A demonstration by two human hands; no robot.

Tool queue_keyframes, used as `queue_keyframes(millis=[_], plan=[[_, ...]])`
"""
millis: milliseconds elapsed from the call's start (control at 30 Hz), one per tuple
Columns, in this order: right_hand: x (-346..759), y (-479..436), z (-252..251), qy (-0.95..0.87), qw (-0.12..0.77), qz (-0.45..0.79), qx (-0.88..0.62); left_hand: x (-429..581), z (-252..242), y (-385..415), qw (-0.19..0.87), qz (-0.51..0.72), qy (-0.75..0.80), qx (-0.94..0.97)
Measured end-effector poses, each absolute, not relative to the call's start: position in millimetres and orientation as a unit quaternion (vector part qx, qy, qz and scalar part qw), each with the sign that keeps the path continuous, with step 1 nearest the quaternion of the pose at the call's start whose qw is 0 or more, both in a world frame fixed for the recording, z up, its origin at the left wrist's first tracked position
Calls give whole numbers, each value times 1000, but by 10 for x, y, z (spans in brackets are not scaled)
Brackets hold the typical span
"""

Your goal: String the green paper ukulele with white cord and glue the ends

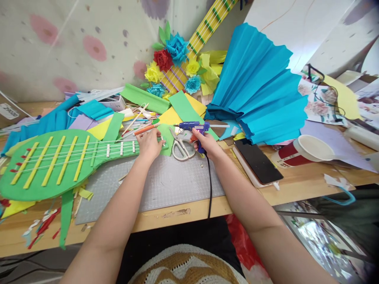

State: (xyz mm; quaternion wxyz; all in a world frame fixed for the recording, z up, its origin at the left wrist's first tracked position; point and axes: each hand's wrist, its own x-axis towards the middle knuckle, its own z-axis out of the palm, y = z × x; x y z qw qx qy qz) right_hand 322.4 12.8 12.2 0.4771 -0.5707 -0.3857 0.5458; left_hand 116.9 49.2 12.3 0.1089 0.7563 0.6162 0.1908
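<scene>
My right hand is wrapped round a blue glue gun, its nozzle pointing left and a clear glue stick out of its back. My left hand is closed at the neck end of a green paper instrument, which has yellow strips, white strings and small white pieces on its neck. What its fingertips pinch there is too small to tell. Between my two hands, just under the nozzle, lie grey-handled scissors. An orange pen rests just above my left hand.
A grey cutting mat lies in front. Behind are paper scraps and a yellow instrument with paper flowers. Blue pleated paper, a black phone and a red-white cup stand or lie right. The gun's black cord crosses the table edge.
</scene>
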Motion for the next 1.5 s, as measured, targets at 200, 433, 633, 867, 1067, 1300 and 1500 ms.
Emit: queue_keyframes(millis=[200,433,633,867,1067,1300,1500], plan=[[3061,37,145,-320,502,683,-422,1173,111,495,111,193,625,748],[3005,28,74,-340,511,694,-376,1177,65,530,107,199,640,734],[3091,74,57,-376,541,622,-424,1176,58,523,108,206,638,734],[3117,106,-9,-378,553,608,-426,1181,79,517,115,211,638,731],[3077,116,-47,-388,560,585,-440,1182,85,516,117,211,637,732],[3118,180,-90,-379,594,536,-465,1198,101,517,120,207,636,734],[3147,224,-175,-392,586,496,-507,1203,108,513,114,205,634,737]])
